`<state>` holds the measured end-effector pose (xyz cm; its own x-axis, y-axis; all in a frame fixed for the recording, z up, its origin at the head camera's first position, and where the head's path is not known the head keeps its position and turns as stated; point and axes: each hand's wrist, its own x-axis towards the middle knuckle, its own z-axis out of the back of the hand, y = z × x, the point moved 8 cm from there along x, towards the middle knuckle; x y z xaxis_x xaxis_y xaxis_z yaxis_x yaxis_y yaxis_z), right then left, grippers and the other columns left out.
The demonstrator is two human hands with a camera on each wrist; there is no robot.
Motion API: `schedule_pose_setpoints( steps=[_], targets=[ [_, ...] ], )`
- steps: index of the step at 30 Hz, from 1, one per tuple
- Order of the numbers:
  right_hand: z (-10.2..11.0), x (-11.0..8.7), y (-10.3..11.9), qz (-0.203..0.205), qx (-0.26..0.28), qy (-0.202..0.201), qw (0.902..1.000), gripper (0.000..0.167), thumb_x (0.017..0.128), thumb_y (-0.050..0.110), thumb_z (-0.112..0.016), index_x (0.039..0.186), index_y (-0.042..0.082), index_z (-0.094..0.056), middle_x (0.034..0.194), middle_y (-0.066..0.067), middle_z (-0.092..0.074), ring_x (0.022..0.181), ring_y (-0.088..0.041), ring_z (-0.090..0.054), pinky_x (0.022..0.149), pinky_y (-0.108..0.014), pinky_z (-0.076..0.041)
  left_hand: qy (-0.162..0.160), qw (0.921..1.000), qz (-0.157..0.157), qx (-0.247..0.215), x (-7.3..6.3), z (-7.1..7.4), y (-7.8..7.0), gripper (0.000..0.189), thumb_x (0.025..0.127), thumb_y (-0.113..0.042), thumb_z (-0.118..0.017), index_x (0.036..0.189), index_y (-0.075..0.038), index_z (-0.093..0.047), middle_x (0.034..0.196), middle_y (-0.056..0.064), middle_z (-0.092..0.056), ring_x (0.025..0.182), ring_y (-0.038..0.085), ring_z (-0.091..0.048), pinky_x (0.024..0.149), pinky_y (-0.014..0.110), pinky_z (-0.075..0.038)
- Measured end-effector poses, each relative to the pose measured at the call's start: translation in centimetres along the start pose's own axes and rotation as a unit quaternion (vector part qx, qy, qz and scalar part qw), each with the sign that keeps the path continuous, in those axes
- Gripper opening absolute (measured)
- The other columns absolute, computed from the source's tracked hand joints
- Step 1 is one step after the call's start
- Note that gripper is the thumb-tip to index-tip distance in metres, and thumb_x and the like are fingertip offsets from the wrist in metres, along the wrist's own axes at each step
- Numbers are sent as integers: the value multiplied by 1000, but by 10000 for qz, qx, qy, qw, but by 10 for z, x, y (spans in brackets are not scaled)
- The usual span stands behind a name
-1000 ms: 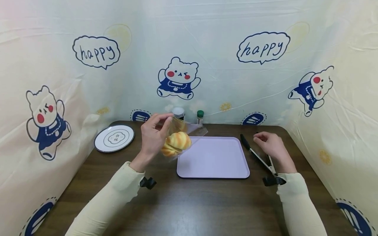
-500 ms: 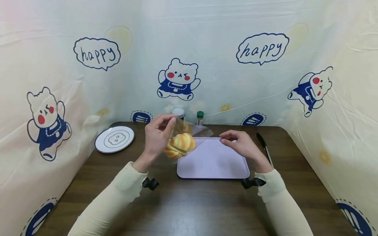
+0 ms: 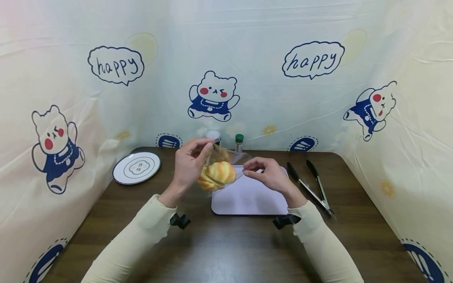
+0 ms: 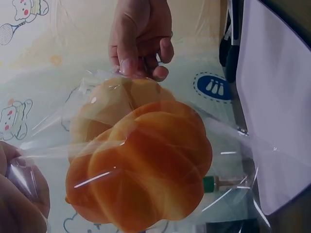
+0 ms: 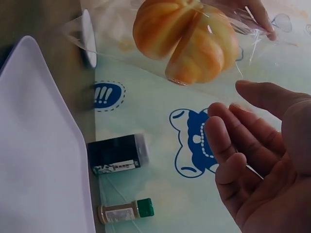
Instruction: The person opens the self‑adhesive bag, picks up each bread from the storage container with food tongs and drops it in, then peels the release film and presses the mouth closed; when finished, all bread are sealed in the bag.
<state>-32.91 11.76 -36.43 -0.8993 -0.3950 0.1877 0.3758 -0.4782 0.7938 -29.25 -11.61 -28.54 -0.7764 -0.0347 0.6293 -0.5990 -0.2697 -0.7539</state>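
Note:
In the head view, my left hand [image 3: 189,163] pinches the top edge of a clear plastic bag. Golden bread rolls [image 3: 217,173] hang inside it, above the tray's left end; in the left wrist view a darker roll [image 4: 146,165] overlaps a paler one [image 4: 109,104]. My right hand [image 3: 270,177] is raised at the bag's right side, fingertips close to the film. Its thumb and bent fingers stand apart in the right wrist view, with nothing seen between them; whether they touch the bag I cannot tell.
Below the hands lies a lilac tray [image 3: 247,200] on the dark wooden table [image 3: 226,243]. Black-handled tongs [image 3: 313,192] lie to its right, a white plate [image 3: 125,169] at the back left. A white-lidded jar [image 3: 213,135] and a green-capped bottle [image 3: 239,142] stand behind.
My right hand has moved left from over the tongs to beside the bag, uncovering the tongs. The left hand has shifted slightly right with the bag.

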Motion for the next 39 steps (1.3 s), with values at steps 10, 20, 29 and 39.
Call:
schedule_pose_setpoints(
  steps=[10,20,29,39],
  targets=[
    [17,2,2,76,183,-296,9994,15,92,35,-72,98,21,-74,91,-3,-72,83,-27,-65,73,-37,-55,407,9983,283,-295,1,8,20,20,93,-17,-71,111,-9,-75,102,8,-74,78,9,-62,65,17,-51],
    [45,-1,4,69,308,-714,9969,18,92,32,-73,99,16,-74,87,-6,-72,81,-25,-67,76,-35,-55,963,9901,1017,21,-2,17,43,27,87,-35,-77,108,-18,-76,102,-3,-75,83,17,-63,67,20,-54],
    [60,-3,9,447,485,-896,9938,16,93,21,-72,99,6,-75,88,-16,-74,76,-13,-70,71,-26,-59,1295,9871,942,-24,1,17,49,20,88,-25,-77,103,-12,-76,94,-4,-74,78,14,-66,65,22,-55],
    [61,-5,19,864,510,-591,9932,15,96,13,-67,108,5,-69,91,-14,-71,75,-17,-66,70,-34,-59,1779,9764,1166,375,2,14,51,20,96,-35,-67,112,-24,-69,110,0,-69,93,20,-67,83,29,-58]
  ],
)
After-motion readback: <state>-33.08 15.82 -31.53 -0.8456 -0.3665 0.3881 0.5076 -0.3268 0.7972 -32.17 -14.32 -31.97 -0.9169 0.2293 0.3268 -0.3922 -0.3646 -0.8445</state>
